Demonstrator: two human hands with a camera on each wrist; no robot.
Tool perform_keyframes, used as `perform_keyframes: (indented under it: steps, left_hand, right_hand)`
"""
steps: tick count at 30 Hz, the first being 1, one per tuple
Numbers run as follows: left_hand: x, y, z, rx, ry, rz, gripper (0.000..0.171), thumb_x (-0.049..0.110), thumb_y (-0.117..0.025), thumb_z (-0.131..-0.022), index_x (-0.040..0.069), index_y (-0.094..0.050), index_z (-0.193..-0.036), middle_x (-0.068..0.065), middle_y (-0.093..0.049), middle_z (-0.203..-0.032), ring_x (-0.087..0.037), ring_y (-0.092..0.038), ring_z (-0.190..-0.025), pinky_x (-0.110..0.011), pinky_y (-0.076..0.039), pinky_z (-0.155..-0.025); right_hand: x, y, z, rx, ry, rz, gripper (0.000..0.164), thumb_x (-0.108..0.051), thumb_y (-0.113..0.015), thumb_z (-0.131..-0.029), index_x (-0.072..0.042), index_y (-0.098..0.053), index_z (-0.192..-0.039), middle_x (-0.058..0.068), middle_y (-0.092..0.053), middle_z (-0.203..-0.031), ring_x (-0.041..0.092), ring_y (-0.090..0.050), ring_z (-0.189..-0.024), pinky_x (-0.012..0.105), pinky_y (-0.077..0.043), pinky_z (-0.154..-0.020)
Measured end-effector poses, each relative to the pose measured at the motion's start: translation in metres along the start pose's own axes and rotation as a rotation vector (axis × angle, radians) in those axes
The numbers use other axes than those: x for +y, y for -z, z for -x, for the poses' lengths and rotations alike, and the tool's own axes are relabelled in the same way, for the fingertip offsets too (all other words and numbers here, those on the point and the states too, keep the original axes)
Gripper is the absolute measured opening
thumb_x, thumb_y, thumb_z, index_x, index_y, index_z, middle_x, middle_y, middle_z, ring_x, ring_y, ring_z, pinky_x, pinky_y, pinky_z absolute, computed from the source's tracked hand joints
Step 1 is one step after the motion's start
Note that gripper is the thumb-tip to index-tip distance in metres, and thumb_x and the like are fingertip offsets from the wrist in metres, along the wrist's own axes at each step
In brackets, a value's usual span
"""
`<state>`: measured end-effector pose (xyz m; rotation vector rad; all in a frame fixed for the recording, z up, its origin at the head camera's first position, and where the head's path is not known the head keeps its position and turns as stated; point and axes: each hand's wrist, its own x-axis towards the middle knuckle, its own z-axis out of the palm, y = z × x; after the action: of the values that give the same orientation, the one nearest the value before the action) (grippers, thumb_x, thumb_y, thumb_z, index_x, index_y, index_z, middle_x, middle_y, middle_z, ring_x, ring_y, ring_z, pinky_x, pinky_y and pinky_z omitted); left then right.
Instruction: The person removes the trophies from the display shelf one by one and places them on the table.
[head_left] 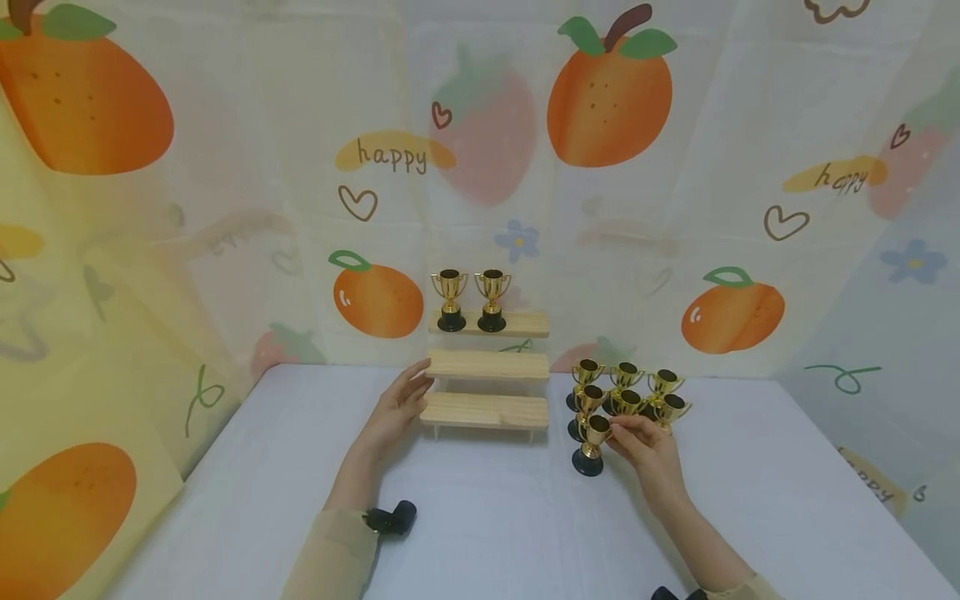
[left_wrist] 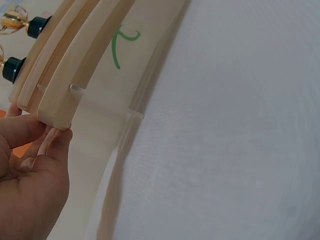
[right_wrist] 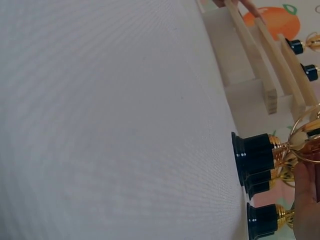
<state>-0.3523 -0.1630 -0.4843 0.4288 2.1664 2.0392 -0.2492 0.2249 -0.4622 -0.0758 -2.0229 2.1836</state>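
Note:
My right hand (head_left: 651, 458) pinches the nearest gold trophy cup (head_left: 594, 444) by its rim and handle, at the front of a cluster of small trophies (head_left: 626, 375) with black bases. In the right wrist view the black base (right_wrist: 255, 152) of a cup shows beside the fingers. At the left end of a three-tier wooden shelf (head_left: 486, 410), my left hand (head_left: 393, 408) holds the board ends with thumb and fingers. On the top tier stand two gold trophies, a left one (head_left: 450, 302) and a right one (head_left: 492, 302), upright side by side.
The shelf's middle board (head_left: 487, 364) and bottom board carry nothing. White cloth (head_left: 480, 517) covers the table. A fruit-printed backdrop (head_left: 285, 167) rises behind and at both sides. Clear supports (left_wrist: 135, 114) hold the boards.

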Motion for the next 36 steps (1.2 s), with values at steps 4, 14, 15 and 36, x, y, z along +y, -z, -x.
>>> perform_keyframes:
  steps: [4,14,15,36]
  left_hand:
    - [-0.001,0.000,0.001,-0.005,0.004,0.005,0.064,-0.002,-0.049,-0.099,0.026,-0.031,-0.154,-0.014,-0.028,-0.163,-0.028,-0.027,-0.153,-0.028,-0.038,-0.115]
    - [0.001,0.001,0.001,-0.012,-0.013,0.008,0.063,0.000,-0.050,-0.099,0.023,-0.031,-0.155,-0.016,-0.027,-0.163,-0.031,-0.025,-0.153,-0.045,-0.028,-0.121]
    - [0.001,0.001,0.000,-0.013,-0.014,0.008,0.063,0.000,-0.050,-0.099,0.023,-0.031,-0.155,-0.016,-0.027,-0.163,-0.031,-0.025,-0.153,-0.045,-0.028,-0.121]
    - [0.003,-0.002,0.002,0.004,0.003,0.017,0.062,-0.002,-0.047,-0.100,0.026,-0.032,-0.153,-0.015,-0.027,-0.163,-0.030,-0.025,-0.154,-0.046,-0.027,-0.122]
  right_hand:
    - [-0.001,0.000,0.001,0.003,-0.010,0.008,0.007,-0.005,-0.062,-0.095,-0.006,-0.066,-0.101,-0.016,-0.072,-0.086,0.000,-0.070,-0.084,0.017,-0.059,-0.082]
    - [-0.002,0.002,0.000,0.043,0.019,0.091,0.016,-0.011,-0.064,-0.095,0.001,-0.065,-0.105,-0.017,-0.071,-0.087,-0.001,-0.069,-0.083,0.019,-0.059,-0.082]
    - [-0.003,0.002,0.000,0.051,0.019,0.101,0.018,-0.012,-0.064,-0.095,0.002,-0.064,-0.106,-0.018,-0.071,-0.087,-0.001,-0.069,-0.083,0.019,-0.059,-0.082]
    - [-0.018,-0.006,-0.007,0.146,0.053,0.185,0.032,-0.017,-0.066,-0.094,0.004,-0.059,-0.118,-0.024,-0.067,-0.091,-0.007,-0.065,-0.088,0.010,-0.053,-0.081]
